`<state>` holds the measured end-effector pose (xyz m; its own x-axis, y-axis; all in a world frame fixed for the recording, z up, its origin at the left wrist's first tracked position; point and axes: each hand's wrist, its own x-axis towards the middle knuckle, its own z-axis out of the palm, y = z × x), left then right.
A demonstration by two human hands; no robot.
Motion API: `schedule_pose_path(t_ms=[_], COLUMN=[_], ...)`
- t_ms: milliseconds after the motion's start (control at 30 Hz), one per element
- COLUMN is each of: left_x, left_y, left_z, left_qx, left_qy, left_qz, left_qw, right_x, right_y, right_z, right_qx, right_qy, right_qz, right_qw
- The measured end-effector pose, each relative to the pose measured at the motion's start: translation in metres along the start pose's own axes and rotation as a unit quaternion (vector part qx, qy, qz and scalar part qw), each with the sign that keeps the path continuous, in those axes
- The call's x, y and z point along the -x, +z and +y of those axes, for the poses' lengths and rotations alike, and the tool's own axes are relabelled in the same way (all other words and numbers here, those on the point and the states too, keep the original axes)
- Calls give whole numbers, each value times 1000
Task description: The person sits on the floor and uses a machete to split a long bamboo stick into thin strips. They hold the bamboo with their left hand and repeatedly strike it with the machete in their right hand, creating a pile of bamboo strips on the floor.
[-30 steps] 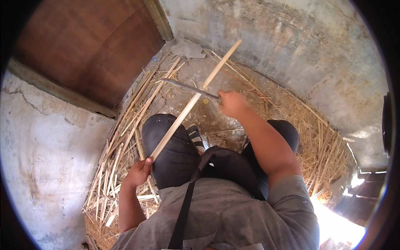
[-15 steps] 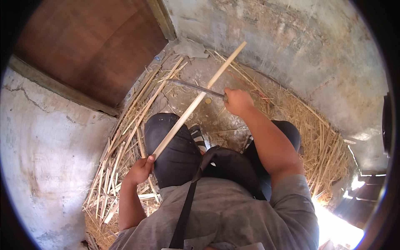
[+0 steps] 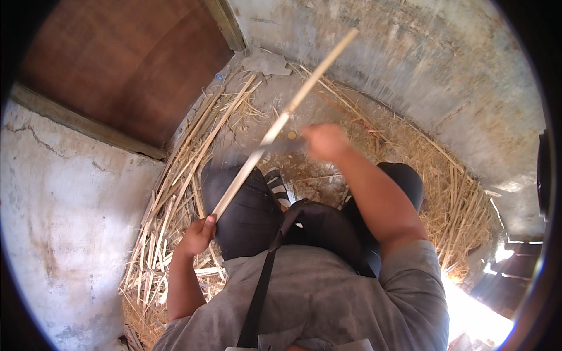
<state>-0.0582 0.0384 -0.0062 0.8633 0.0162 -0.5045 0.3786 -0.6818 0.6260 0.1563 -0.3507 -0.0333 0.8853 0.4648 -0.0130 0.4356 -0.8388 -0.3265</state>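
A long, pale bamboo strip (image 3: 304, 91) slants from beside my left knee up toward the far wall. My left hand (image 3: 199, 235) is closed round its near end, thumb on top. In my right hand (image 3: 328, 142) is the handle of a long-bladed knife (image 3: 281, 145), smeared by motion. The blade lies across the middle of the strip, below the strip's node; whether it bites into the bamboo I cannot tell. The handle itself is hidden in my fist.
Split strips (image 3: 199, 152) lie in a pile along the left wall. Shavings and more strips (image 3: 456, 205) heap up on the right. A brown door panel (image 3: 129, 64) stands at the far left, and a stained wall (image 3: 398, 58) curves round behind.
My right hand has drawn the knife down along the strip, toward me. The strip's far end has risen a little; my left hand keeps its place.
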Motion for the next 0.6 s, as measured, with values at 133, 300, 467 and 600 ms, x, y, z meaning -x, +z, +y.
schedule_pose_path(t_ms=[133,300,467,600], left_x=[0,2,-4,-1], left_y=[3,-2,-12,-6], left_z=[3,13,13,-2], left_qx=[-3,14,20,32], left_qy=[6,-40,-86,-18], left_qz=[24,-3,-55,-22], left_qw=[1000,999,995,999], right_x=[-2,4,9,-10], right_y=[1,4,5,7], right_z=[38,12,-21,5], right_qx=[5,-72,54,37], right_qy=[134,61,-96,50], right_qz=[3,11,-30,-4], right_qw=[991,995,993,998])
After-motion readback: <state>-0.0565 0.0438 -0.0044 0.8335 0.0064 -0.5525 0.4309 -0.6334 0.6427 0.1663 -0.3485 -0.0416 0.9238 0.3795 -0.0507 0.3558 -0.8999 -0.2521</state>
